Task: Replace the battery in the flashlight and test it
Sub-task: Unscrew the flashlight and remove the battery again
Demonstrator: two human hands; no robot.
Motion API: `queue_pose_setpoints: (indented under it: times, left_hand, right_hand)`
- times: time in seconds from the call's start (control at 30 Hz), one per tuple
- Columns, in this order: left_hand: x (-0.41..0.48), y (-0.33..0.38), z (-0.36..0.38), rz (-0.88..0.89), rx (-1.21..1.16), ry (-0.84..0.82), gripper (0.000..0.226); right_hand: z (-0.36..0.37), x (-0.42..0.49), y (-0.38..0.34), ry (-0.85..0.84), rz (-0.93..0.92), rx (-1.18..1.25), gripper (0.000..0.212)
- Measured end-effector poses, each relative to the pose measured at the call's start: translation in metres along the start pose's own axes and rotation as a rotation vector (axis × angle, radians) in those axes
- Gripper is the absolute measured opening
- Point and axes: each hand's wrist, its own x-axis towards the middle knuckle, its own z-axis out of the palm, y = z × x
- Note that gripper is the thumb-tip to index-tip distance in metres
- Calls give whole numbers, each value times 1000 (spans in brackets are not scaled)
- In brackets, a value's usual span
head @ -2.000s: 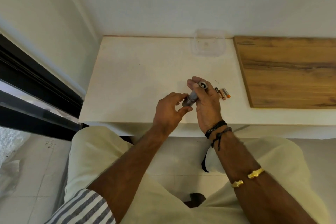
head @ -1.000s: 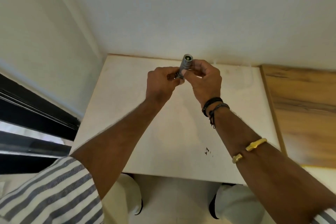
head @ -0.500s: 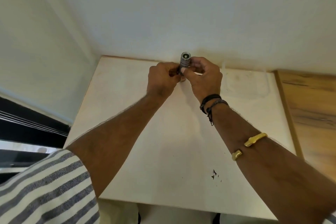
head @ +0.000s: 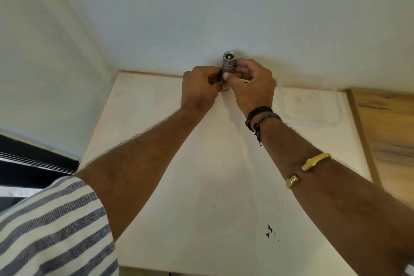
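Observation:
A small grey metal flashlight (head: 228, 63) is held upright in the air over the far edge of the white table (head: 170, 186), its round end facing the camera. My right hand (head: 254, 87) grips its upper barrel between thumb and fingers. My left hand (head: 200, 89) is closed around the lower end, which is hidden behind the fingers. No loose batteries show in this view.
A clear plastic tray (head: 311, 107) lies on the table at the far right. A wooden board (head: 389, 132) borders the table on the right. White walls close the back and left; a dark window frame (head: 33, 163) sits at lower left. Small black specks (head: 270, 231) mark the near tabletop.
Both hands have lifted the flashlight from low over the near table edge to up by the back wall. The view has tilted up; the batteries beside the board are out of sight.

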Motion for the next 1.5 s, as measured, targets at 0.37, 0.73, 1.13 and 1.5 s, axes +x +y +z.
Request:
queue_pose_setpoints:
  times: [0.37,0.73,1.13,1.5]
  left_hand:
    - [-17,16,-4,-88,-2,120,48]
    - [-117,75,-2,-3,-37,180,27]
    - [-226,115,54,143,-66,-115,24]
    - [-234,103,109,308,433,-558,37]
  right_hand:
    - [-13,-16,-10,57,49,39,35]
    - [-95,-92,-39,170,92,115,12]
    - [-217,-183,-25,245,204,-13,17]
    - [-241,-214,36,136,379,-408,23]
